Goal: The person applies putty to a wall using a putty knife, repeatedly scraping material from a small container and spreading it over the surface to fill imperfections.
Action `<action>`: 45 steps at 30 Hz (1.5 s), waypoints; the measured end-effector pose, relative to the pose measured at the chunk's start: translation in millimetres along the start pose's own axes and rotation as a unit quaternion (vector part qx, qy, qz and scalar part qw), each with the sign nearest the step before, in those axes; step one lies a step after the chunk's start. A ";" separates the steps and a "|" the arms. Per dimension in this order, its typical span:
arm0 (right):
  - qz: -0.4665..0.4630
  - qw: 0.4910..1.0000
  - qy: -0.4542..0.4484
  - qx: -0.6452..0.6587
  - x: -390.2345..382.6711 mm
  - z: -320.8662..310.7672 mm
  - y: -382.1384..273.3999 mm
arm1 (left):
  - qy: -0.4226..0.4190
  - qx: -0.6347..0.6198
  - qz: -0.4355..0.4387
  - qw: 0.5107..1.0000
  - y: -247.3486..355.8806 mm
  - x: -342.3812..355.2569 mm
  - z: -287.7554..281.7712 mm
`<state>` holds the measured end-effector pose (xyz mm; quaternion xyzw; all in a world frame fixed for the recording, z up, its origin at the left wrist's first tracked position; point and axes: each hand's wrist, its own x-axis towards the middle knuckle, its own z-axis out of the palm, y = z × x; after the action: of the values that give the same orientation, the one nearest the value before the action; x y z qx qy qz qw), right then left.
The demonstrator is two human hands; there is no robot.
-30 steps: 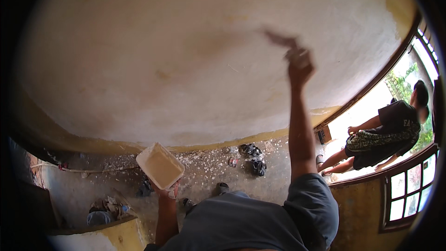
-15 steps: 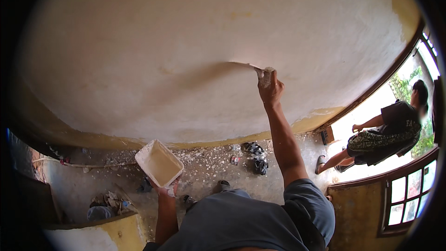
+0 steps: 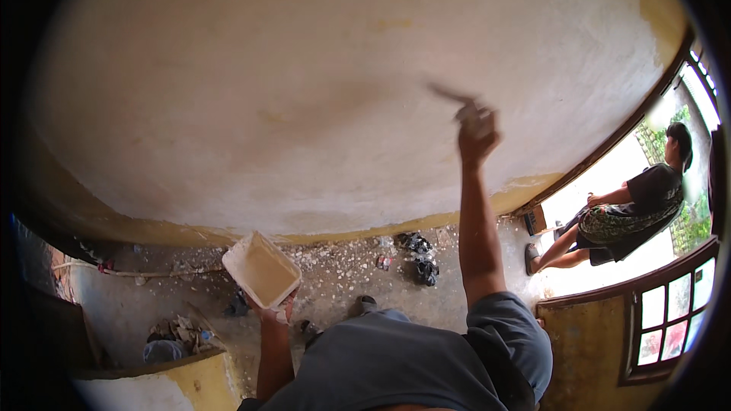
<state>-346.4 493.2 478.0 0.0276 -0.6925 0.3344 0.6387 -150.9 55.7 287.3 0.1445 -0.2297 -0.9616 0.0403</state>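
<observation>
My right hand (image 3: 479, 135) is raised at the wall and closed around the handle of a putty knife (image 3: 451, 93). Motion smears the hand and the blade, so I cannot tell whether the blade touches the surface. The wall (image 3: 320, 38) is covered in pale filler, with yellowish older paint along its lower border and right side. Low on the left, my left hand (image 3: 276, 310) grips the near edge of a whitish rectangular tub (image 3: 241, 282). Cream-coloured paste coats the inside of the tub.
White crumbs litter the concrete floor (image 3: 350, 274), along with a black plastic bag (image 3: 426, 270). A rubbish heap (image 3: 179, 332) lies at lower left beside a low wall (image 3: 205, 380). Another person (image 3: 640, 202) stands in the doorway at right, near a paned window (image 3: 674, 320).
My right hand and the putty knife have moved right, and the blade now appears shorter and darker. The tub has hardly moved. In the doorway, the other person has shifted their arm and legs.
</observation>
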 end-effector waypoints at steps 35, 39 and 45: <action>-0.125 0.964 -0.151 -0.179 23.5 36.6 -66.0 | -0.058 -0.015 -0.032 0.998 3.1 12.4 -21.8; -0.092 0.966 -0.086 -0.228 76.3 33.7 -66.3 | -0.030 -0.036 -0.026 0.999 2.4 11.1 -15.4; 0.152 0.948 0.077 0.270 195.8 1.1 -63.3 | -0.123 -0.042 -0.039 0.991 -1.0 17.0 -25.5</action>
<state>-353.7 519.7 682.0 0.0677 -0.5209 0.6029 0.6005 -159.6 43.1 260.7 0.0319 -0.1866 -0.9817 -0.0200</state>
